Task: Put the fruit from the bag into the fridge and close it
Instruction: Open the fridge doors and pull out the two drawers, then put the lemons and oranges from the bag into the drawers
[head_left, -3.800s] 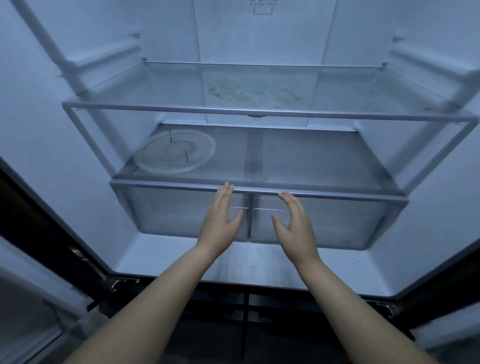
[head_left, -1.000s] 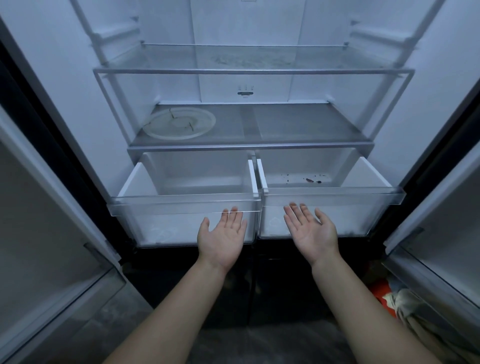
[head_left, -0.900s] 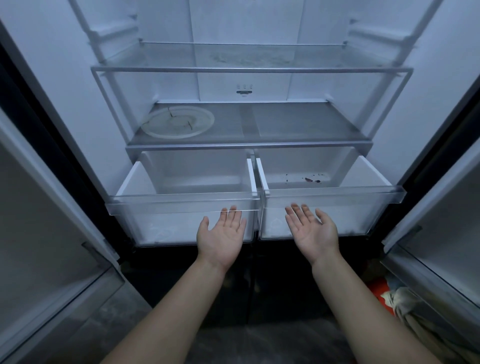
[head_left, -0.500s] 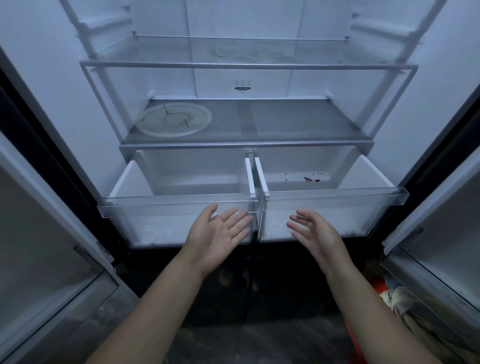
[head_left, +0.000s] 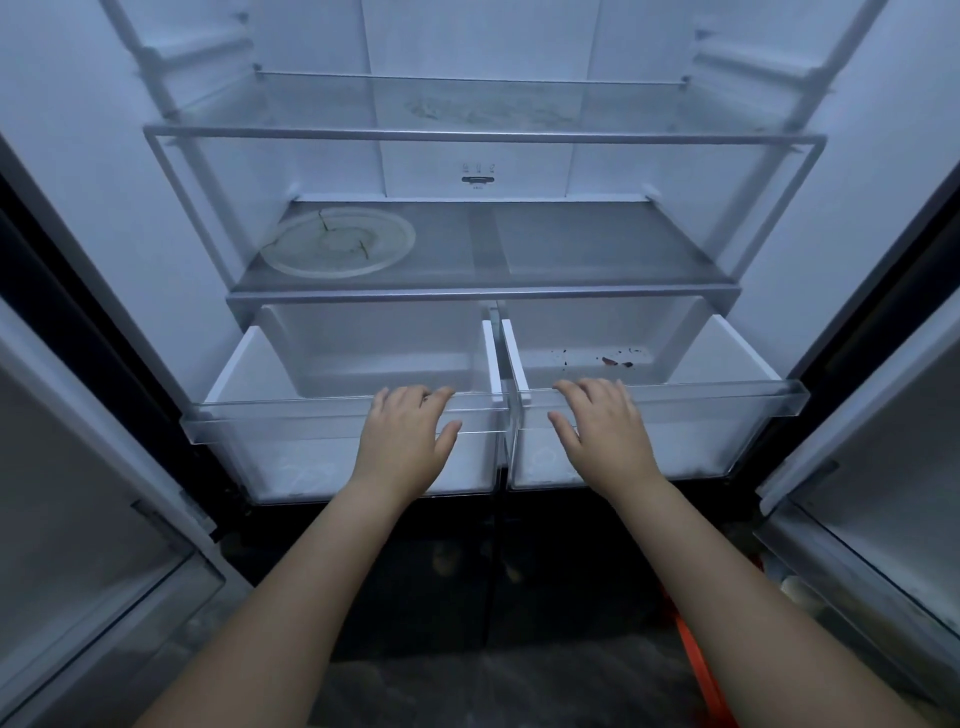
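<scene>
The fridge stands open in front of me, both doors swung out. Its two clear crisper drawers are pulled out: the left drawer (head_left: 291, 415) and the right drawer (head_left: 727, 400). My left hand (head_left: 402, 441) lies palm down on the front rim of the left drawer, fingers over the edge. My right hand (head_left: 605, 431) lies the same way on the front rim of the right drawer. Neither hand holds anything. Both drawers hold no fruit; the right one has a few dark crumbs (head_left: 613, 359). An orange edge (head_left: 698, 670) shows at the lower right. I see no fruit.
A round glass plate (head_left: 337, 241) lies on the left of the lower shelf (head_left: 597, 249). A glass upper shelf (head_left: 483, 136) spans the fridge. The left door (head_left: 78, 519) and right door (head_left: 883, 493) flank me, with dark floor below.
Both drawers were slid out of the fridge. My hands turned from palm up below the drawer fronts to palm down on their front rims.
</scene>
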